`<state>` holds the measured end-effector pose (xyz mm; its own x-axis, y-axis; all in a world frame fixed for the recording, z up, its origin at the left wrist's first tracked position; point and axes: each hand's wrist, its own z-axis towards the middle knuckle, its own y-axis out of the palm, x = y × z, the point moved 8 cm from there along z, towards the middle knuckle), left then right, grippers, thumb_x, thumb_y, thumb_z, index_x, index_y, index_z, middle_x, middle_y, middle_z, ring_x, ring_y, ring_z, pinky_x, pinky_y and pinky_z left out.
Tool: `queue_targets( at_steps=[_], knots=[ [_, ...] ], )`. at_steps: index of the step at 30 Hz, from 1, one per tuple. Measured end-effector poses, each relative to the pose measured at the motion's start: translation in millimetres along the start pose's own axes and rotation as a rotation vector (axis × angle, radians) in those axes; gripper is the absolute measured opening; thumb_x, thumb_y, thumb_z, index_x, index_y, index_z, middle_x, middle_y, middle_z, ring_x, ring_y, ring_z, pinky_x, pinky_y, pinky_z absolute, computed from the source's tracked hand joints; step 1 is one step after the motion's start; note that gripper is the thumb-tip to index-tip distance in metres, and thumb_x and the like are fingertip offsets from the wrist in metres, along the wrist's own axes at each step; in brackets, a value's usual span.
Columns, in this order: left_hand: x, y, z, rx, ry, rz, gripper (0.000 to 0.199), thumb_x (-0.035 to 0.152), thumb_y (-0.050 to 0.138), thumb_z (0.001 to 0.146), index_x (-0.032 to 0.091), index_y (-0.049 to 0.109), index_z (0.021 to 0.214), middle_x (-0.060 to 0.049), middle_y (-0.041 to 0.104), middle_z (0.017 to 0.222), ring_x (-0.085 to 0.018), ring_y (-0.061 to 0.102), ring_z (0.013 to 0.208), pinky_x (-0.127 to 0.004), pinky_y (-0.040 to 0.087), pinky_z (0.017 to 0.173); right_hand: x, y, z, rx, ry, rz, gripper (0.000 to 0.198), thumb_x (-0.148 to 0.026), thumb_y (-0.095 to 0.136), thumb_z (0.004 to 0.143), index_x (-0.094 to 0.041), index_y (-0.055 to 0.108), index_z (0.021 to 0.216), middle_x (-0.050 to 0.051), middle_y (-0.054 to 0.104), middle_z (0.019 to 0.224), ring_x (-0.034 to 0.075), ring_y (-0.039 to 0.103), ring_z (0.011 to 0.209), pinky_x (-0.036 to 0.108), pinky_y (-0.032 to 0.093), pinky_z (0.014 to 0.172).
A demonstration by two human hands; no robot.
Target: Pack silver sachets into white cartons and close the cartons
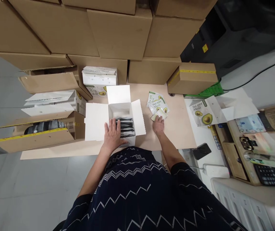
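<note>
An open white box (120, 110) stands on the table before me with its flaps folded out. Several dark-edged pouches (126, 127) are packed upright in its near part. My left hand (112, 136) rests over the left side of the box, fingers spread, fingertips beside the pouches. To the right of the box lie overlapping flat "Super Meal" pouches (158, 104) with avocado pictures. My right hand (158, 125) has its fingertips closed on a small, pale green packet (160, 113) at their near edge; the thumb is hard to make out.
Brown cartons (120, 33) are stacked along the back. Opened cartons (38, 136) and white boxes (79, 102) stand left. At right are another carton (191, 77), an open "Super Meal" box (203, 113), a phone (201, 151) and a calculator (272, 175).
</note>
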<state>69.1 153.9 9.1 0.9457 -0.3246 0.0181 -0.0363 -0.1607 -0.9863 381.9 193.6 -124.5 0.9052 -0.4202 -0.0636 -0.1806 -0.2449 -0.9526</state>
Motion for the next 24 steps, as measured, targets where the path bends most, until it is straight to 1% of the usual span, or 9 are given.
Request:
queue_targets(
  at_steps=[4, 7, 9, 11, 13, 14, 17, 21, 24],
  knots=[
    [1, 0, -1, -0.003, 0.0, -0.01, 0.123, 0.069, 0.072, 0.067, 0.001, 0.02, 0.156, -0.03, 0.016, 0.162, -0.044, 0.015, 0.151, -0.063, 0.008, 0.12, 6, -35, -6, 0.035, 0.046, 0.153, 0.056, -0.01, 0.026, 0.092, -0.009, 0.043, 0.146, 0.021, 0.055, 0.14, 0.031, 0.057, 0.121, 0.043, 0.046, 0.1],
    [0, 1, -1, -0.007, 0.0, -0.029, 0.123, 0.07, 0.071, 0.068, 0.002, 0.019, 0.156, -0.029, 0.014, 0.162, -0.044, 0.013, 0.151, -0.062, 0.006, 0.121, 2, -91, -20, 0.182, 0.001, 0.278, 0.054, -0.023, 0.017, 0.099, -0.011, 0.044, 0.144, 0.019, 0.065, 0.123, 0.03, 0.064, 0.112, 0.045, 0.05, 0.095],
    [-1, 1, -2, -0.01, -0.001, -0.037, 0.124, 0.07, 0.071, 0.068, 0.002, 0.018, 0.157, -0.029, 0.014, 0.162, -0.044, 0.012, 0.151, -0.062, 0.006, 0.121, -15, -143, -37, 0.332, -0.148, 0.447, 0.053, -0.036, 0.019, 0.101, -0.015, 0.047, 0.141, 0.015, 0.067, 0.118, 0.029, 0.065, 0.109, 0.044, 0.051, 0.094],
    [-1, 1, -1, -0.009, -0.001, -0.033, 0.125, 0.07, 0.072, 0.067, 0.002, 0.018, 0.156, -0.029, 0.014, 0.162, -0.044, 0.012, 0.152, -0.062, 0.006, 0.121, -45, -192, -59, 0.392, -0.354, 0.599, 0.05, -0.043, 0.023, 0.102, -0.022, 0.052, 0.137, 0.01, 0.068, 0.116, 0.026, 0.066, 0.105, 0.042, 0.053, 0.091],
    [-1, 1, -1, -0.007, 0.001, -0.022, 0.125, 0.07, 0.073, 0.066, 0.001, 0.019, 0.156, -0.03, 0.014, 0.162, -0.044, 0.012, 0.152, -0.063, 0.006, 0.121, -88, -225, -79, 0.309, -0.551, 0.636, 0.044, -0.042, 0.029, 0.102, -0.026, 0.057, 0.132, 0.006, 0.07, 0.114, 0.025, 0.067, 0.101, 0.04, 0.052, 0.089],
    [-1, 0, -1, -0.007, 0.002, -0.017, 0.125, 0.07, 0.073, 0.066, 0.001, 0.019, 0.156, -0.03, 0.015, 0.161, -0.044, 0.012, 0.151, -0.063, 0.007, 0.121, -113, -234, -88, 0.23, -0.648, 0.602, 0.041, -0.039, 0.032, 0.101, -0.027, 0.059, 0.129, 0.005, 0.07, 0.113, 0.025, 0.067, 0.101, 0.039, 0.051, 0.089],
    [0, 0, 0, -0.019, -0.002, -0.014, 0.124, 0.07, 0.072, 0.067, 0.001, 0.02, 0.156, -0.03, 0.015, 0.161, -0.044, 0.014, 0.151, -0.063, 0.008, 0.12, -186, -227, -99, -0.001, -0.828, 0.384, 0.034, -0.029, 0.039, 0.1, -0.026, 0.064, 0.123, 0.006, 0.072, 0.112, 0.027, 0.066, 0.103, 0.037, 0.048, 0.088],
    [0, -1, 1, -0.03, -0.022, -0.018, 0.124, 0.069, 0.072, 0.067, 0.002, 0.02, 0.156, -0.029, 0.015, 0.162, -0.044, 0.014, 0.151, -0.062, 0.01, 0.12, -254, -169, -81, -0.223, -0.912, 0.064, 0.031, -0.02, 0.043, 0.097, -0.021, 0.07, 0.111, 0.009, 0.072, 0.114, 0.026, 0.066, 0.104, 0.033, 0.046, 0.084],
    [0, -1, 0, -0.035, -0.03, -0.015, 0.127, 0.069, 0.075, 0.063, 0.002, 0.019, 0.156, -0.029, 0.014, 0.162, -0.044, 0.014, 0.151, -0.061, 0.01, 0.121, -281, -124, -64, -0.366, -0.987, -0.05, 0.027, -0.021, 0.05, 0.094, -0.019, 0.073, 0.107, 0.008, 0.072, 0.12, 0.025, 0.066, 0.106, 0.031, 0.048, 0.085]
  ],
)
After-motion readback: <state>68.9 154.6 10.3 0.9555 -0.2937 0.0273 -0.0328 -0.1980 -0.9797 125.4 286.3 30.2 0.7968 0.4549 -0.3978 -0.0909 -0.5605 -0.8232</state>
